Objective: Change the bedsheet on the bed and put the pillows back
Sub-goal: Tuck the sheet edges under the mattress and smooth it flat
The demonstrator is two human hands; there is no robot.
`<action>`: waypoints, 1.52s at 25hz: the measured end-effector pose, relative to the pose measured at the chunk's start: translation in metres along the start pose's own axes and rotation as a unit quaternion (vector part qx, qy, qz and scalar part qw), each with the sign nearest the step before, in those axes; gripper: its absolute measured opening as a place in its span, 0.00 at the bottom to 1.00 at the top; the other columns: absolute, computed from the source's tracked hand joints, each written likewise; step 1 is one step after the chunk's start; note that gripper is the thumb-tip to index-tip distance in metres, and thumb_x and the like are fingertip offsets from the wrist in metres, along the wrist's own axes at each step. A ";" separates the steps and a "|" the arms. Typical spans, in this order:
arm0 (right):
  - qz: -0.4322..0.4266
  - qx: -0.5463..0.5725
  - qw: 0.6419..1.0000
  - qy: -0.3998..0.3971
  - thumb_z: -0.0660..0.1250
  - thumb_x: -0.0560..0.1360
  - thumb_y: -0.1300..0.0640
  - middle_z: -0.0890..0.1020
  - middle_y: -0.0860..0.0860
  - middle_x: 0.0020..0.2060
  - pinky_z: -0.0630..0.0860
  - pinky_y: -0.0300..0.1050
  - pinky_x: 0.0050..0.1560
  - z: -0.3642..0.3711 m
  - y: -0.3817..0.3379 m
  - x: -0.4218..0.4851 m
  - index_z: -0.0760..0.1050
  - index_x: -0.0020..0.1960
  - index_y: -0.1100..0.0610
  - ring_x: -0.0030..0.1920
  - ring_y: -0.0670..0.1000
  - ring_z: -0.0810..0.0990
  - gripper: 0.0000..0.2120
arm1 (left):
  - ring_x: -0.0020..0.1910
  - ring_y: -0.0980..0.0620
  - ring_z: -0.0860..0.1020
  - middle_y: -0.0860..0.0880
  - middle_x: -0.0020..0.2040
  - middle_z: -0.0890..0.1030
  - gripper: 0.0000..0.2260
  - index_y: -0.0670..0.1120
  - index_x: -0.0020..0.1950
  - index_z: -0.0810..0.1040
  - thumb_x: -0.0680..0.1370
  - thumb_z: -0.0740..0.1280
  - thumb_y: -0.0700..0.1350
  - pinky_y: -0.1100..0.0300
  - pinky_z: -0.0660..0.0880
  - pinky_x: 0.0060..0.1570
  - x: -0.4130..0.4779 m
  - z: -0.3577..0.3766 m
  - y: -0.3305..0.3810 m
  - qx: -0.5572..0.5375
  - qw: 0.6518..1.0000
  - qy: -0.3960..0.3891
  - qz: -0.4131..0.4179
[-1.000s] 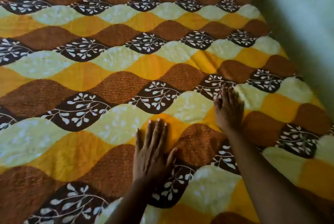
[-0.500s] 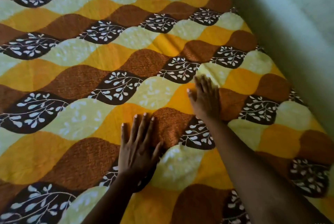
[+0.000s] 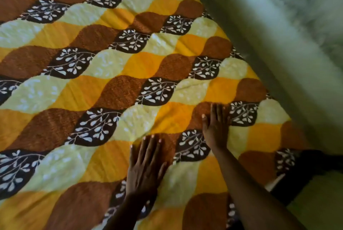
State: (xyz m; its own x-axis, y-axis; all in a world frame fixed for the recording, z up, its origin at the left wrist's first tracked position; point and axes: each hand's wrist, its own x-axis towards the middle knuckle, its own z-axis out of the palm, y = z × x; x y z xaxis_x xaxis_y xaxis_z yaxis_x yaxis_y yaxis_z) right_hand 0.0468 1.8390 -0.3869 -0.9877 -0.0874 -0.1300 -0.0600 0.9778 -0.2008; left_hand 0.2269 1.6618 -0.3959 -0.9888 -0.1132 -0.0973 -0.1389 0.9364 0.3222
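**Bedsheet (image 3: 96, 66) of plush fabric, wave panels in yellow, orange and brown with white leaf sprigs: smoothing in hand**

Location: the bedsheet lies spread over the bed and fills most of the view. Its far right edge runs just beside the pale green wall (image 3: 278, 47).

Hands: the left hand (image 3: 144, 166) and the right hand (image 3: 216, 129) both lie palm down on the fabric with fingers straight. Neither grasps anything. The right hand lies further forward and nearer the wall.

Condition: shallow creases show in the orange and pale panels ahead of the right hand. The rest lies fairly flat.

Assessment: the step appears to be pressing out wrinkles. It is best done with light, even pressure, sweeping from the middle toward the wall edge so ripples are driven off rather than bunched. Flat fingers should avoid dragging the sheet out of line. The near right corner drops into shadow, and whether it is tucked cannot be told. No pillows are in view, so that part is judged outstanding.
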 end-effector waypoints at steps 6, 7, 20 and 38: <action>-0.240 0.058 0.958 -0.145 0.65 0.76 0.62 0.77 0.54 0.61 0.73 0.49 0.60 -0.057 0.058 -0.060 0.76 0.62 0.56 0.63 0.55 0.73 0.15 | 0.73 0.47 0.59 0.46 0.72 0.66 0.24 0.48 0.72 0.64 0.76 0.55 0.50 0.44 0.50 0.71 -0.042 0.001 0.040 -0.046 0.998 0.014 0.032; -0.277 0.046 0.940 -0.192 0.67 0.74 0.63 0.79 0.54 0.57 0.75 0.49 0.57 -0.069 0.071 -0.068 0.79 0.58 0.57 0.59 0.55 0.76 0.13 | 0.72 0.47 0.60 0.45 0.71 0.69 0.22 0.48 0.70 0.66 0.75 0.56 0.49 0.44 0.52 0.70 -0.048 -0.001 0.051 -0.058 0.998 0.023 0.031; -0.587 -0.032 0.765 -0.265 0.77 0.63 0.62 0.83 0.48 0.37 0.75 0.36 0.32 -0.104 0.183 -0.063 0.81 0.40 0.54 0.37 0.47 0.81 0.09 | 0.56 0.48 0.76 0.52 0.56 0.79 0.20 0.51 0.60 0.77 0.73 0.60 0.58 0.50 0.72 0.56 -0.081 0.019 0.206 -0.103 0.994 -0.030 -0.032; -0.514 -0.122 0.717 -0.454 0.64 0.77 0.57 0.81 0.54 0.56 0.76 0.44 0.54 -0.097 0.175 -0.057 0.78 0.59 0.57 0.54 0.52 0.80 0.12 | 0.50 0.50 0.79 0.46 0.50 0.82 0.37 0.52 0.53 0.78 0.71 0.41 0.74 0.53 0.74 0.55 -0.087 0.027 0.226 -0.294 0.882 -0.246 -0.276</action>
State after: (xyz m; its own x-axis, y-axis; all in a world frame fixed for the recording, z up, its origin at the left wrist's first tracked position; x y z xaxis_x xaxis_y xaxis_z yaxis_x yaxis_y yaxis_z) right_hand 0.0786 2.0341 -0.3203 0.0923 -0.7662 -0.6360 -0.8221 0.3017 -0.4828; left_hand 0.2835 1.8920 -0.3399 -0.6392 -0.2043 -0.7414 -0.7380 0.4340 0.5166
